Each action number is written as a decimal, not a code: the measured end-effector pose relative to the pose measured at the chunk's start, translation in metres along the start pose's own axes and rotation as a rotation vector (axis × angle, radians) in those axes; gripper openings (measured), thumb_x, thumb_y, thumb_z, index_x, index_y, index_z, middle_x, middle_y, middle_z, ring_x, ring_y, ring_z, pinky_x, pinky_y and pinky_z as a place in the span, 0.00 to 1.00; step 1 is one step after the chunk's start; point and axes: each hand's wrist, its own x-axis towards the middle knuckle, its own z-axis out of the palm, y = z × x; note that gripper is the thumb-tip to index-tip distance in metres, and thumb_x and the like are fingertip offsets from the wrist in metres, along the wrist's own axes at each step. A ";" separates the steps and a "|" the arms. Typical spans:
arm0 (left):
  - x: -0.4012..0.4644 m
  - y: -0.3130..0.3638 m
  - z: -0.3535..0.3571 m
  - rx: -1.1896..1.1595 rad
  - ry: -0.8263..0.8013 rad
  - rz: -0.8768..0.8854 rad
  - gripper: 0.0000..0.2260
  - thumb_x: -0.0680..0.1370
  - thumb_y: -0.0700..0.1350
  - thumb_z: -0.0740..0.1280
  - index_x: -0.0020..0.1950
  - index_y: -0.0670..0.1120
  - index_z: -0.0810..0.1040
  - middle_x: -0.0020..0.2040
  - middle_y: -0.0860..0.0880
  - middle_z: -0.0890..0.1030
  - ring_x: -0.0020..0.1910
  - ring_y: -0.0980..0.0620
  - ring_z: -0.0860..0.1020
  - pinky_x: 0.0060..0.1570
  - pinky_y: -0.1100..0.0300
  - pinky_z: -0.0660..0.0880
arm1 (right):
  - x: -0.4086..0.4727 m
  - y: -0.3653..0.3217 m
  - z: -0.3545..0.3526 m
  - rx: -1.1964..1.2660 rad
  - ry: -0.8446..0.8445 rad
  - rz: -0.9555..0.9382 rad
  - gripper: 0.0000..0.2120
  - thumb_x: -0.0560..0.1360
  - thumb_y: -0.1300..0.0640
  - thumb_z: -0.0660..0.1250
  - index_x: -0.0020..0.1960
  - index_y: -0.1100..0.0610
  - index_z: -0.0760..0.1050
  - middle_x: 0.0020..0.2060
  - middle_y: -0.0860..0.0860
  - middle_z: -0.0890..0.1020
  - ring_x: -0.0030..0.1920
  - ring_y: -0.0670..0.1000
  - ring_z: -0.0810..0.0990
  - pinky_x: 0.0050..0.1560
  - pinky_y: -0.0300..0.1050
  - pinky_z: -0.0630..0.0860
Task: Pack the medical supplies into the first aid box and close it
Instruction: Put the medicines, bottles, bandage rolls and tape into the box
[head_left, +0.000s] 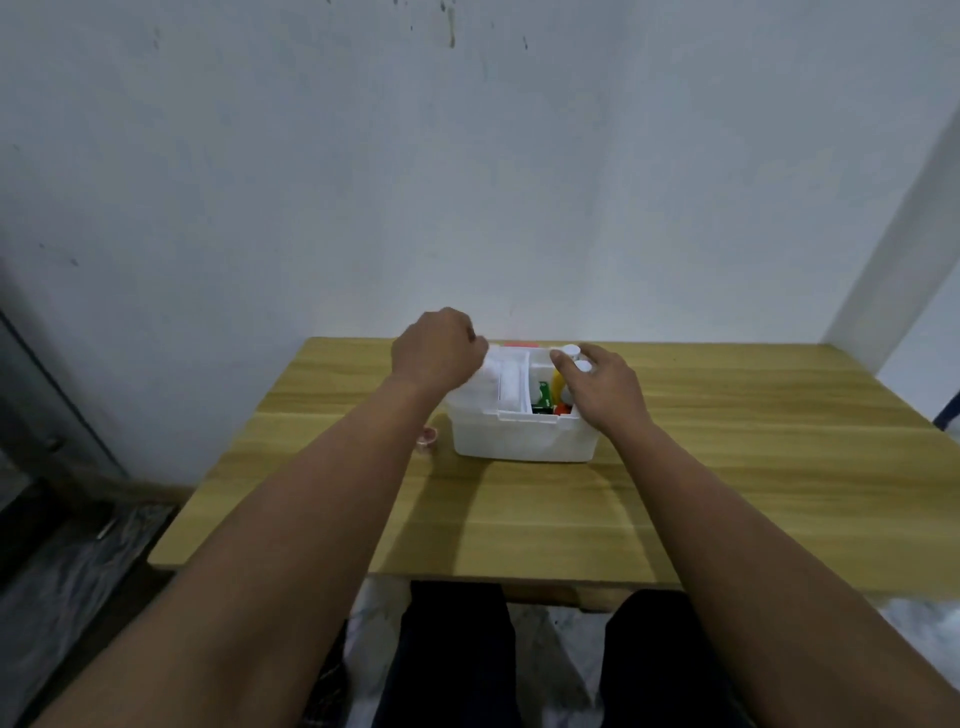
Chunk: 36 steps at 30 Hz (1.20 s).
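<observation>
Box, white plastic and open at the top, sat on the wooden table near its far edge, close to the wall. One white tray insert lay in its left half. In the right half stood two white-capped bottles, one yellow item, one green packet and one orange piece. The left hand was curled over the box's left rim, gripping something white; what exactly could not be told. The right hand rested with loose, spread fingers on the bottles, clasping nothing firmly. One small pinkish roll lay on the table just left of the box.
</observation>
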 end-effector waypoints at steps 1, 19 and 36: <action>-0.001 -0.016 -0.006 -0.013 0.025 -0.044 0.09 0.77 0.51 0.65 0.48 0.50 0.84 0.45 0.52 0.83 0.44 0.47 0.80 0.40 0.57 0.74 | 0.000 0.001 0.000 0.002 -0.002 0.004 0.21 0.80 0.41 0.67 0.62 0.57 0.81 0.59 0.55 0.83 0.56 0.54 0.79 0.50 0.44 0.70; -0.049 -0.115 0.027 -0.103 -0.436 0.061 0.29 0.71 0.54 0.79 0.70 0.55 0.78 0.61 0.53 0.82 0.52 0.55 0.81 0.56 0.56 0.78 | -0.003 -0.003 0.001 0.024 -0.004 0.021 0.22 0.80 0.42 0.67 0.64 0.57 0.80 0.61 0.56 0.82 0.54 0.53 0.78 0.52 0.44 0.70; -0.034 -0.107 0.019 -0.161 -0.179 0.023 0.10 0.76 0.49 0.75 0.56 0.50 0.87 0.49 0.51 0.86 0.44 0.52 0.82 0.46 0.57 0.78 | 0.005 0.007 0.005 -0.001 0.001 0.034 0.29 0.79 0.38 0.66 0.71 0.57 0.76 0.68 0.55 0.78 0.67 0.56 0.76 0.60 0.47 0.71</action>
